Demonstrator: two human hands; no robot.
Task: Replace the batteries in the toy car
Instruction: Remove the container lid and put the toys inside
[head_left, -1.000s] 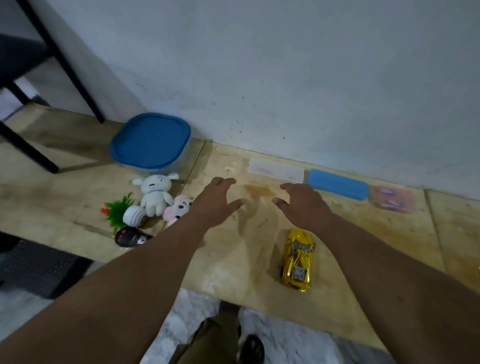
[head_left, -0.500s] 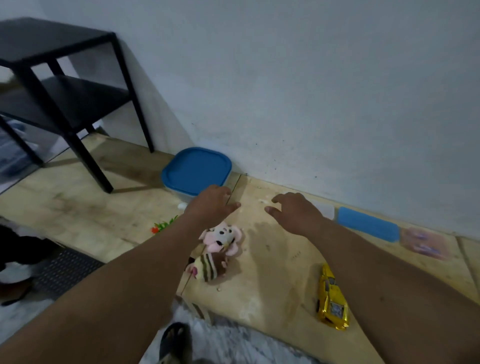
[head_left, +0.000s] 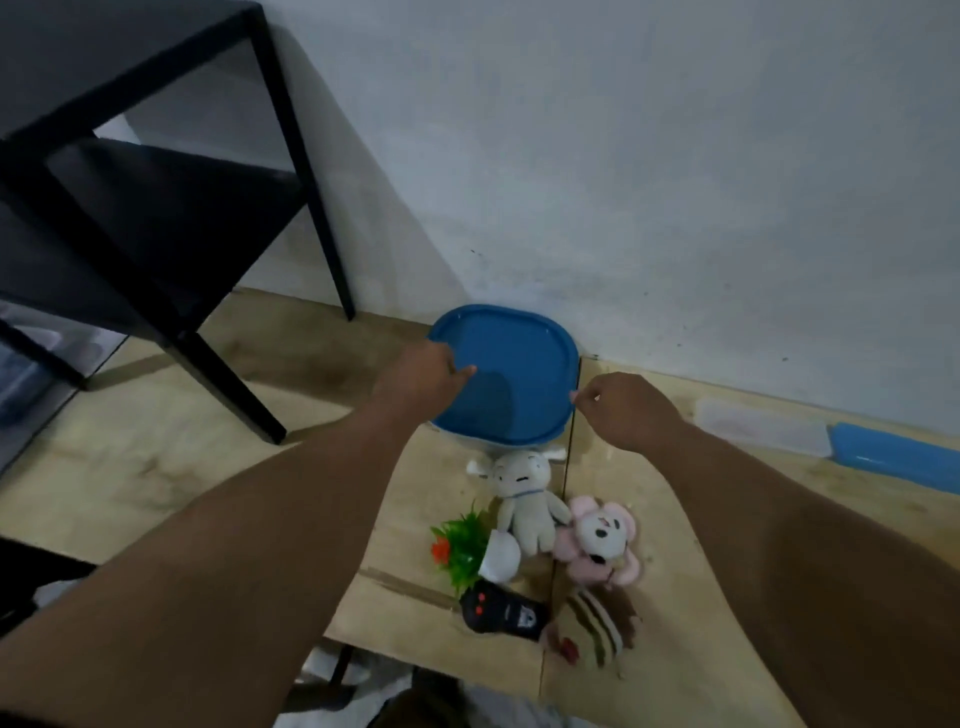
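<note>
While both hands reach a blue-lidded container (head_left: 506, 379) by the wall, L hand (head_left: 418, 375) curls on its left rim, R hand (head_left: 621, 410) pinches the right edge. Toy car's out of view. Likely fetching batteries; next: lift lid evenly.

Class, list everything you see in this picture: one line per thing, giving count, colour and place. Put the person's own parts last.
container lid: 1, blue, on a container by the wall
white plush: 1, white, just in front of the container
pink plush: 1, pink and white, right of the white plush
striped plush: 1, brown and cream, near table edge
toy plant: 1, green with red flower, white pot, lying on its side
remote control: 1, black, near edge
flat case: 1, clear, by wall
blue case: 1, far right
shelf unit: 1, black, left
left hand: on lid's left edge
right hand: at lid's right edge
</note>
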